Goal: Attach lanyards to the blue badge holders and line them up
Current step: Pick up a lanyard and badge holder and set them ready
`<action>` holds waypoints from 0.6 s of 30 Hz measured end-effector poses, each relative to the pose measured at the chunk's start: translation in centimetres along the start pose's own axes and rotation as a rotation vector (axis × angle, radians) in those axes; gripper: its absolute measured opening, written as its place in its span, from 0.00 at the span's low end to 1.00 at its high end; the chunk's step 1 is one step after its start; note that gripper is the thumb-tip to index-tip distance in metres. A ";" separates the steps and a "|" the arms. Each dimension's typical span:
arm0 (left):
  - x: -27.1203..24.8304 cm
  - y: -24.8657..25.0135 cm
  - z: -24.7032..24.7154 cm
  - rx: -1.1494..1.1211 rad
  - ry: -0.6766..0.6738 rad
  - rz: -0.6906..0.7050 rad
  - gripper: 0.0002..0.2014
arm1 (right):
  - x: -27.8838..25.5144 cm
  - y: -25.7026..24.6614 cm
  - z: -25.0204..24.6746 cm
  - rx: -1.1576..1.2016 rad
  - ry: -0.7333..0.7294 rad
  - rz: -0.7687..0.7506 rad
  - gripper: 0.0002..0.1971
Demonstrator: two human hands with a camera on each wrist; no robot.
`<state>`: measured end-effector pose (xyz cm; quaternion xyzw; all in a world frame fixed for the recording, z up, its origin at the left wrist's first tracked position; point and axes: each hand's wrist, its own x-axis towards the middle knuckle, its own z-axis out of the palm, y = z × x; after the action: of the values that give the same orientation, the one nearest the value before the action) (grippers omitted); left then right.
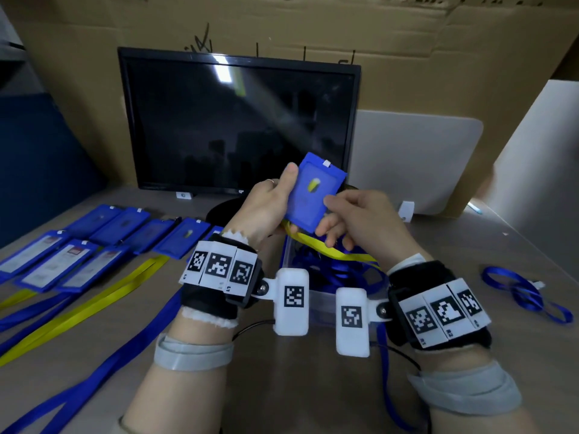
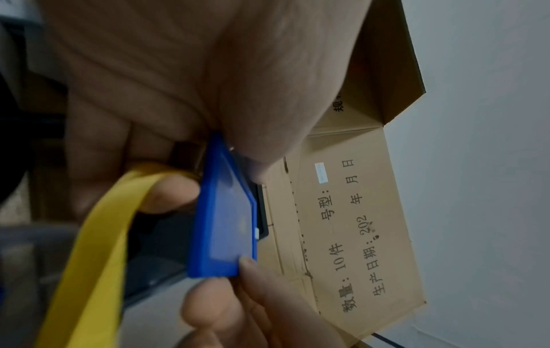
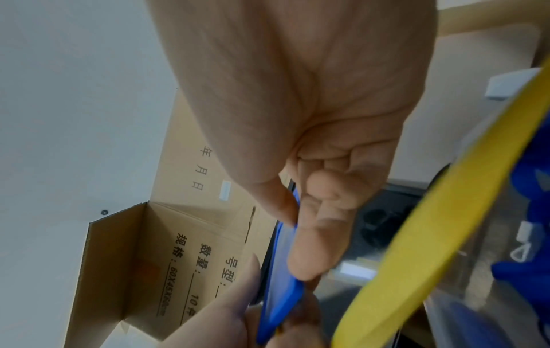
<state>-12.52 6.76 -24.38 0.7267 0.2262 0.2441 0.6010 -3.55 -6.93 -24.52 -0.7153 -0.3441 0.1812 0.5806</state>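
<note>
Both hands hold one blue badge holder upright above the desk, in front of the monitor. My left hand grips its left edge, thumb on the front. My right hand pinches its lower right corner between thumb and fingers. A yellow lanyard hangs from under the holder, down over a clear bin. The left wrist view shows the holder edge-on with the yellow lanyard draped over my fingers. In the right wrist view the holder sits between both hands, the yellow lanyard beside it.
Several blue badge holders lie in rows at the left, their blue and yellow lanyards trailing toward me. A clear bin of blue lanyards sits under my hands. A loose blue lanyard lies at right. A monitor and cardboard stand behind.
</note>
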 end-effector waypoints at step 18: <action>-19.4 -3.2 -27.6 0.510 0.410 -0.180 0.17 | -0.5 -3.0 27.6 0.192 -0.261 0.212 0.15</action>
<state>-45.01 16.33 -24.81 0.7665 0.4594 0.2665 0.3610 -22.87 12.48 -28.91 -0.6593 -0.3201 0.3646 0.5743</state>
